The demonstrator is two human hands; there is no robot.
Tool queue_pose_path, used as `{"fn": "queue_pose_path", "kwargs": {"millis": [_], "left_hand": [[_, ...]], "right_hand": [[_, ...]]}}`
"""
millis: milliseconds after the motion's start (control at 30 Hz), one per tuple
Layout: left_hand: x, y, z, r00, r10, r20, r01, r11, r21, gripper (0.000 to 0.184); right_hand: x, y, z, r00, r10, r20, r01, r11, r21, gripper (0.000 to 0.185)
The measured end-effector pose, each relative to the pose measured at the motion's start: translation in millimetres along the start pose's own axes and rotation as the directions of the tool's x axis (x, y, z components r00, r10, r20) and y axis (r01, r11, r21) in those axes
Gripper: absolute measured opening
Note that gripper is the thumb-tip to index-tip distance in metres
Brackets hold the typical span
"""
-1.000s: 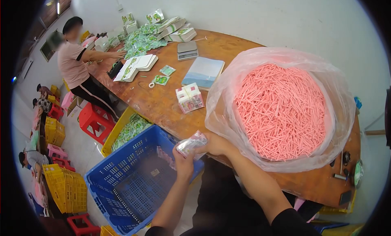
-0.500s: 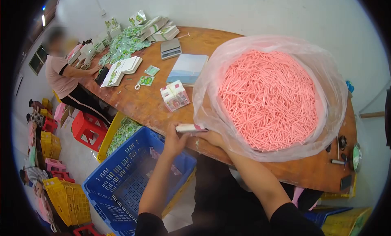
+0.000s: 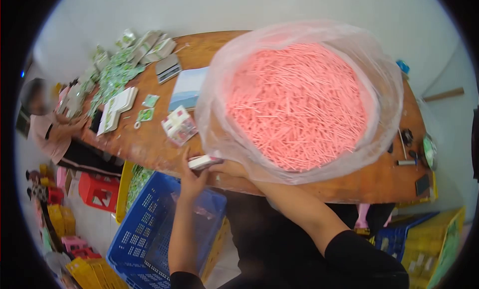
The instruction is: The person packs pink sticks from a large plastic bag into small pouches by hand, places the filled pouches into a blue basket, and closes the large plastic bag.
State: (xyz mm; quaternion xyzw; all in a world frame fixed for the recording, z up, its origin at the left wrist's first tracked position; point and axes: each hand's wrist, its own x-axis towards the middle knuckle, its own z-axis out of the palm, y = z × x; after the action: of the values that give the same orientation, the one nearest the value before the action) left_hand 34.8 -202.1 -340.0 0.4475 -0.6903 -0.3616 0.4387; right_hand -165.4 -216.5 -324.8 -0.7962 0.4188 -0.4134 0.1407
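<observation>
My left hand (image 3: 191, 182) is closed around the left end of a small white-and-pink packet (image 3: 203, 162), thumb and fingers on either side of it. My right hand (image 3: 229, 168) is at the packet's other end, its fingers closed there and partly hidden. Both hands are over the table's front edge, beside a large clear plastic bag (image 3: 209, 97) full of pink sticks (image 3: 299, 104). Just beyond my left hand stands a block of similar white-and-pink packets (image 3: 179, 127).
Below left sits a blue crate (image 3: 132, 234) with a few small packets. On the wooden table (image 3: 154, 147) are a scale (image 3: 168, 68), a booklet (image 3: 188, 88), white cards (image 3: 118, 109) and heaped green packets (image 3: 115, 79). A co-worker (image 3: 47, 132) stands at the far left.
The view has swung to the right, so things appear farther left. Both hands still hold the packet, which is now tilted differently and seems nearer the block of packets.
</observation>
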Motion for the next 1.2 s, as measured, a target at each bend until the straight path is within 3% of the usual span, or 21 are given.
{"fn": "queue_pose_path", "kwargs": {"millis": [100, 133, 167, 233, 300, 367, 400, 467, 533, 600, 667, 733, 800, 833, 900, 933, 1033, 1133, 1200], "left_hand": [[5, -46, -14, 0.998, -0.031, 0.058, 0.032, 0.999, -0.019, 0.061], [9, -51, -22, 0.994, -0.063, 0.087, 0.038, 0.964, 0.265, 0.043], [7, -50, -17, 0.985, -0.159, 0.068, 0.162, 0.986, -0.049, 0.038], [4, -29, -20, 0.984, -0.165, 0.066, 0.167, 0.986, -0.019, 0.039], [-14, -16, -35, 0.986, -0.154, 0.070, 0.143, 0.980, 0.142, 0.040], [-42, -11, -57, 0.961, -0.162, 0.224, 0.203, 0.964, -0.173, 0.050], [-51, -2, -61, 0.935, -0.173, 0.309, 0.259, 0.929, -0.263, 0.052], [-64, 21, -42, 0.847, -0.199, 0.492, 0.398, 0.852, -0.341, 0.057], [-75, 41, -16, 0.689, -0.228, 0.688, 0.567, 0.761, -0.316, 0.062], [-84, 58, 14, 0.486, -0.211, 0.848, 0.698, 0.678, -0.232, 0.066], [-92, 66, 43, 0.331, -0.157, 0.931, 0.767, 0.619, -0.169, 0.071], [-100, 67, 70, 0.205, -0.099, 0.974, 0.802, 0.587, -0.109, 0.076], [-110, 72, 94, 0.161, -0.071, 0.984, 0.816, 0.571, -0.092, 0.081], [-109, 105, 111, 0.195, -0.050, 0.979, 0.826, 0.547, -0.136, 0.083], [-106, 161, 139, 0.265, -0.014, 0.964, 0.840, 0.495, -0.223, 0.088], [-110, 149, 145, 0.243, -0.021, 0.970, 0.863, 0.461, -0.206, 0.087], [-112, 134, 176, 0.169, -0.082, 0.982, 0.880, 0.461, -0.113, 0.086], [-112, 142, 212, 0.101, -0.105, 0.989, 0.879, 0.476, -0.039, 0.086], [-116, 149, 233, 0.056, -0.117, 0.992, 0.873, 0.487, 0.008, 0.085]], "right_hand": [[4, 0, 4, 1.000, 0.006, 0.015, -0.006, 1.000, -0.023, 0.038], [2, 0, 7, 0.999, 0.039, 0.026, -0.039, 0.999, 0.009, 0.037], [0, -1, 10, 0.997, 0.072, 0.039, -0.074, 0.996, 0.046, 0.035], [-5, -3, 17, 0.985, 0.151, 0.087, -0.163, 0.974, 0.158, 0.033], [-14, -13, 27, 0.958, 0.221, 0.180, -0.270, 0.907, 0.324, 0.030], [-32, -24, 40, 0.955, 0.148, 0.259, -0.286, 0.698, 0.656, 0.028], [-43, -34, 54, 0.975, 0.052, 0.216, -0.218, 0.406, 0.888, 0.031], [-61, -72, -38, 0.915, -0.089, 0.394, -0.128, 0.861, 0.492, 0.027], [-84, -95, -72, 0.851, -0.121, 0.512, -0.081, 0.931, 0.356, 0.027], [-111, -99, -67, 0.889, -0.133, 0.437, -0.001, 0.956, 0.292, 0.030], [-123, -100, -94, 0.841, -0.104, 0.531, -0.012, 0.978, 0.209, 0.034], [-117, -103, -155, 0.668, -0.002, 0.744, -0.113, 0.988, 0.103, 0.038], [-144, -84, -161, 0.762, 0.048, 0.646, -0.152, 0.983, 0.106, 0.036], [-156, -77, -167, 0.804, 0.075, 0.590, -0.172, 0.979, 0.110, 0.036], [-156, -100, -232, 0.742, 0.227, 0.630, -0.452, 0.864, 0.222, 0.043], [-162, -111, -258, 0.700, 0.285, 0.655, -0.573, 0.772, 0.276, 0.047], [-208, -110, -279, 0.739, 0.402, 0.541, -0.651, 0.633, 0.419, 0.051], [-254, -92, -253, 0.759, 0.553, 0.343, -0.640, 0.729, 0.243, 0.038], [-271, -95, -236, 0.781, 0.611, 0.131, -0.625, 0.765, 0.159, 0.041]]}}
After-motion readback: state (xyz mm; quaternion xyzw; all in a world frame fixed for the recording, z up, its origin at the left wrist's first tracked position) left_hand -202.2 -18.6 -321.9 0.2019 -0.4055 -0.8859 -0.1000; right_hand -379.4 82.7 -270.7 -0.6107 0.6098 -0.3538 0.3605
